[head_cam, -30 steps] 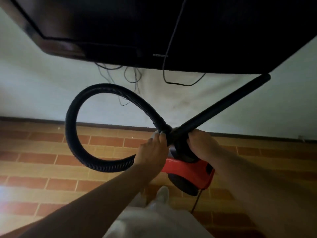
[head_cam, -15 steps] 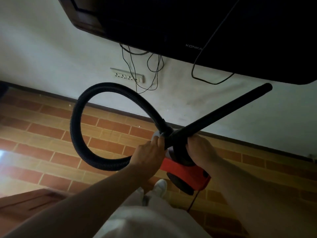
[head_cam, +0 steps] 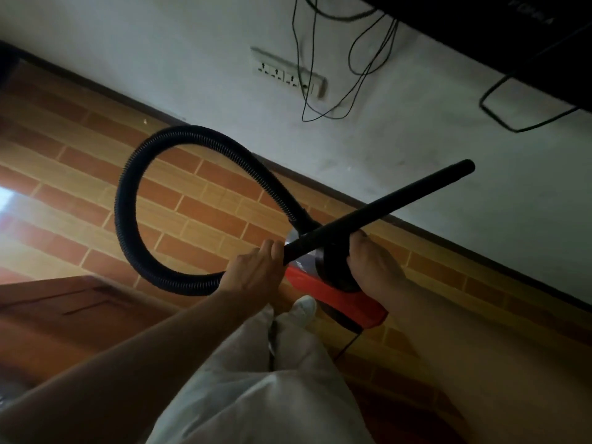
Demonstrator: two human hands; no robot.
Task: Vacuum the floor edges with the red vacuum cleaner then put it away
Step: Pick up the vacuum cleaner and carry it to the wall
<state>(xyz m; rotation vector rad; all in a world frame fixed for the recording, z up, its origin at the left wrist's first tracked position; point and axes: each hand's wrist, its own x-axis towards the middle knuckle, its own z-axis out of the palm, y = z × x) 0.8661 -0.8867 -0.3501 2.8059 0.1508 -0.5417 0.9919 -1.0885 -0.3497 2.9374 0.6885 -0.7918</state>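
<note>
I hold the red vacuum cleaner [head_cam: 336, 294] off the floor in front of my legs. Its black ribbed hose [head_cam: 128, 200] curls in a big loop to the left. The straight black wand [head_cam: 384, 206] crosses over the body and points up to the right, toward the white wall. My left hand [head_cam: 253, 274] is closed on the hose end where it meets the wand. Gripping the black top of the body, just under the wand, is my right hand [head_cam: 371, 264]. The vacuum's cord [head_cam: 347, 346] hangs below it.
The brick-pattern tile floor [head_cam: 198, 200] meets the white wall at a dark skirting board [head_cam: 448, 238]. A socket strip [head_cam: 288, 73] with thin cables [head_cam: 365, 52] hangs on the wall under a dark TV [head_cam: 528, 33]. A brown wooden cabinet [head_cam: 64, 315] stands at lower left. My white shoe [head_cam: 304, 307] shows below.
My view has swung left and down: the TV slid to the top right corner, the socket strip and the wooden cabinet came into view. Both hands keep the same hold on the vacuum.
</note>
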